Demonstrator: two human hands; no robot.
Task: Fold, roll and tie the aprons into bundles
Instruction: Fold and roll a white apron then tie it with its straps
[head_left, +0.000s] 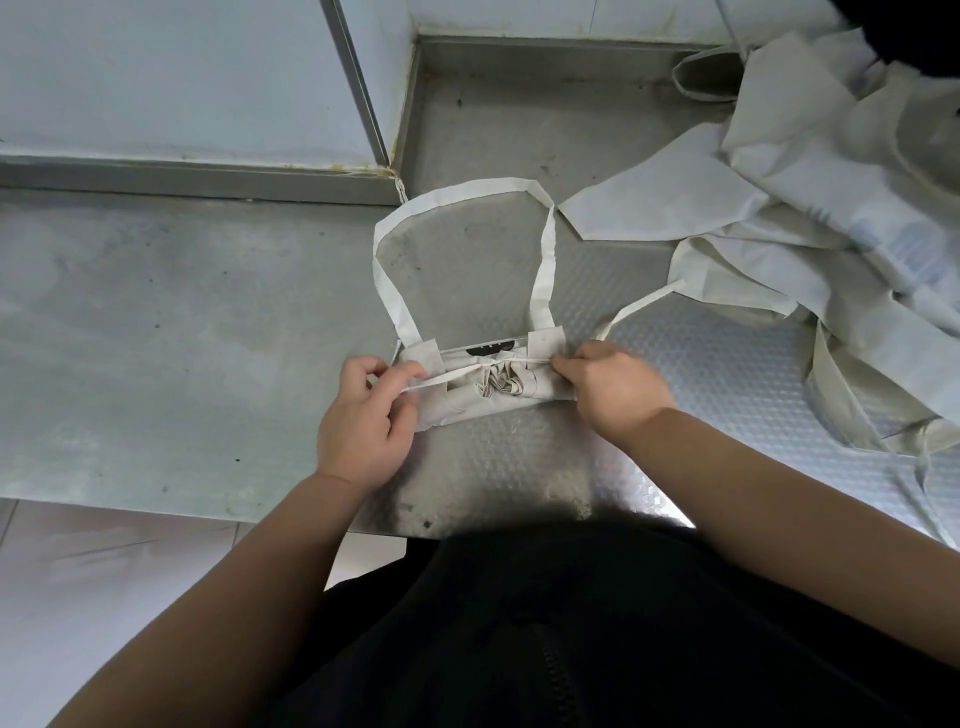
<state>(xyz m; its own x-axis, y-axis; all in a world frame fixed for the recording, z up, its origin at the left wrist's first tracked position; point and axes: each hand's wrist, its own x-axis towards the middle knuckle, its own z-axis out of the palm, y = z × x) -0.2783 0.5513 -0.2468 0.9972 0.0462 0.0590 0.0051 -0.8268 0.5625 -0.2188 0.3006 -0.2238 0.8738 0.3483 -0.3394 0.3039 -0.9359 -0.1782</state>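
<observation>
Looked like a commercial kitchen or some back-of-house prep room to me. The bench was a scuffed stainless steel worktop (182, 338) with a raised steel lip (208, 176) at the back. Plain pale wall panels (156, 67) stood behind it, glossy floor tiles (104, 571) lay below, and a heap of pale aprons (831, 182) was dumped on top.

Rolled apron (498, 400), its neck loop (467, 186) and tie cord (452, 375): plain cream, unpatterned, with a black patch (488, 348) at the roll's far edge. Heaped aprons (810, 171): the same cream, with a faint pale-blue area. Worktop (182, 338): dull mottled grey at left, brighter silver with a fine embossed dimple pattern at right. Wall panels (156, 67): pale blue-grey. Garment (571, 623): black.
</observation>
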